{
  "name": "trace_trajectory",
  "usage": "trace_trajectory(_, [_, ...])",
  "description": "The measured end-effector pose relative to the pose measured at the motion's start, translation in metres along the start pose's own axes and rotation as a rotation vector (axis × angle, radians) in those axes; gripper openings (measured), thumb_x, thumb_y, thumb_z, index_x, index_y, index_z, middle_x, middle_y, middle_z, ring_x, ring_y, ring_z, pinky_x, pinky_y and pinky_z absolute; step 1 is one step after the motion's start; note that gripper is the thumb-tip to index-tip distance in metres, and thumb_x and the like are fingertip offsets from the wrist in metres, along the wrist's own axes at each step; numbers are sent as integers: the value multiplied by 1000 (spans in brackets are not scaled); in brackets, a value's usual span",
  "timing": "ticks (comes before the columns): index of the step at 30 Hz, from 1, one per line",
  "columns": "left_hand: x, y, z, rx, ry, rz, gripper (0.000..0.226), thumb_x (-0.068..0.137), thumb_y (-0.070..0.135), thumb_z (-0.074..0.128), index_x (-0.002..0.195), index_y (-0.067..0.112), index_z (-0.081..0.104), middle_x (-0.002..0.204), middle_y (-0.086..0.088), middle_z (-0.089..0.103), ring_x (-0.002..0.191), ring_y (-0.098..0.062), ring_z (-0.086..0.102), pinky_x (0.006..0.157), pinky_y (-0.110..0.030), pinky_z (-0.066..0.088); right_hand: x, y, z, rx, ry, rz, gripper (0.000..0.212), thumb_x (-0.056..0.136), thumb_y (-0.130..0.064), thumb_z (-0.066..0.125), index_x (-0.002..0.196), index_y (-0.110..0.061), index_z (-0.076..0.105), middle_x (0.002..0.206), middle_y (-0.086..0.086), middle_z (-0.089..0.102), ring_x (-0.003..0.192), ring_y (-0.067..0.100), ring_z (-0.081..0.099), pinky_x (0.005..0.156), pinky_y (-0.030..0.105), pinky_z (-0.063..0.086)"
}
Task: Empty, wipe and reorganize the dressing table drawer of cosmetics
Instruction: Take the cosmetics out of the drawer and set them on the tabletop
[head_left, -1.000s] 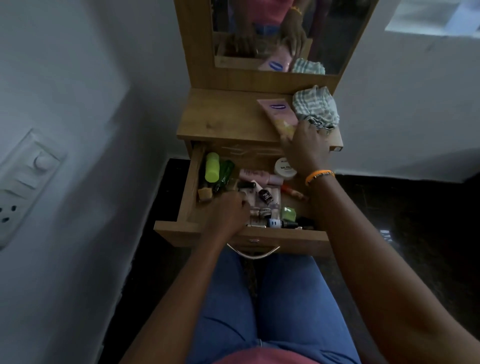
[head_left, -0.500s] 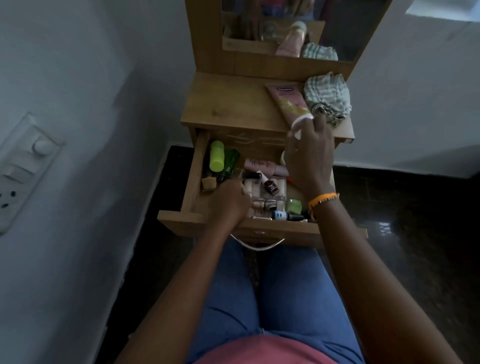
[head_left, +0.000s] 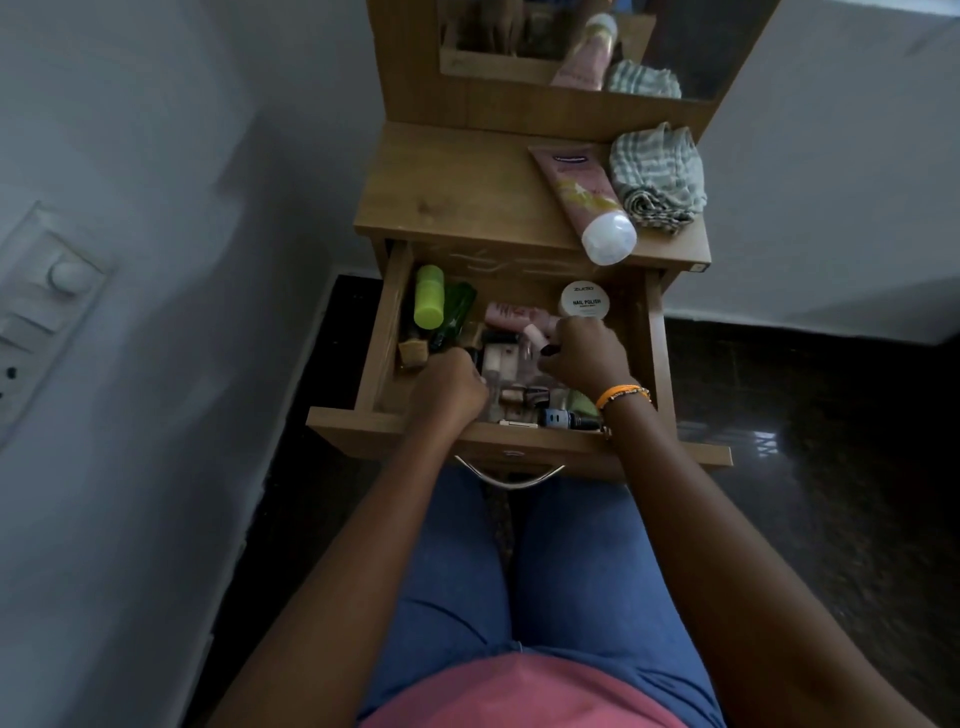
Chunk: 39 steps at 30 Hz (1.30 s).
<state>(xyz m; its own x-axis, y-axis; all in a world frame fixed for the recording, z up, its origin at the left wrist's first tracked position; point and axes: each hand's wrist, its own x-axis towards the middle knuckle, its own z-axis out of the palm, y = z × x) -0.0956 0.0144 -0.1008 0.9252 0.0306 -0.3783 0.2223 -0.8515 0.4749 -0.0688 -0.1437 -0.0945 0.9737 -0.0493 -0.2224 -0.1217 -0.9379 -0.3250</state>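
Head view: you sit facing a wooden dressing table (head_left: 457, 192) set between pale walls, over a dark glossy floor.
Drawer (head_left: 519, 441): pulled open above your knees, crowded with cosmetics; emptying looks barely begun.
Tabletop: one pink tube (head_left: 582, 195) lies out, beside a checked cloth (head_left: 657, 174) that waits for wiping.
Remaining: lime bottle (head_left: 429, 296), green bottle (head_left: 457, 314), nail polish remover jar (head_left: 586, 300), many small bottles.
Right hand (head_left: 584, 356): curled over small items mid-drawer; whether you grip one, I cannot tell.
Left hand (head_left: 449, 387): clenched low among clutter; its contents are hidden.
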Motion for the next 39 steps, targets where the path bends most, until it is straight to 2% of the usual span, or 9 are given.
trace_trajectory(2, [2,-1,1,-3,-12,-3,21,94,22,50,96,8,66,91,-14,65,73,-25,56,48,-29,34,-3,12,-7,18,27,70,24,79,-24,68,94,-6,62,89,11,62,79,26,60,64,32,48])
trace_trajectory(8, [4,-2,4,-90,-20,-28,22,92,18,50,100,5,65,95,-13,68,84,-27,66,77,-40,55,-15,32,-17,-8,55,65,16,86,-22,58,83,-7,62,77,7,56,77,23,57,65,31,43])
trace_trajectory(19, [5,-1,5,-141,-17,-29,23,92,17,50,100,3,66,93,-14,68,83,-27,67,80,-44,57,-20,30,-21,66,25,56,16,82,-15,63,93,-4,64,94,16,66,89,31,61,80,43,53])
trace_trajectory(24, [4,0,3,-114,-13,-32,20,92,17,51,98,4,65,92,-14,69,84,-27,67,80,-43,56,-23,25,-15,-38,311,-77,9,84,-10,58,92,-11,63,97,7,63,88,23,59,72,31,51])
trace_trajectory(26, [4,1,2,-111,-15,-38,19,92,17,51,98,4,65,93,-13,68,85,-27,67,81,-43,55,-28,14,-14,28,219,-209,12,86,-10,58,96,-14,64,104,3,63,91,17,60,76,26,51])
trace_trajectory(28, [3,1,2,-98,-15,-37,18,91,15,53,98,4,66,93,-13,68,85,-27,65,78,-40,55,-32,3,-10,76,-32,-328,20,86,-14,61,105,-18,64,116,3,62,103,16,59,88,25,49])
trace_trajectory(31, [1,1,1,-73,-10,-24,17,89,15,55,94,4,68,93,-13,68,85,-27,64,69,-35,49,-31,-8,1,-21,-273,-419,27,89,-19,58,115,-24,62,122,6,60,114,22,53,95,36,47])
trace_trajectory(34, [0,2,0,-79,-24,-28,19,89,18,55,95,5,68,92,-12,69,86,-27,65,72,-36,51,-31,-8,3,-53,-302,-382,26,90,-18,55,115,-21,61,121,10,56,114,26,51,92,40,47])
trace_trajectory(39, [0,0,1,-102,-16,-44,22,91,16,50,100,4,66,99,-15,68,91,-30,64,77,-35,51,-36,3,3,-199,-288,-266,38,93,-19,48,129,-10,44,140,18,33,128,39,32,106,45,31])
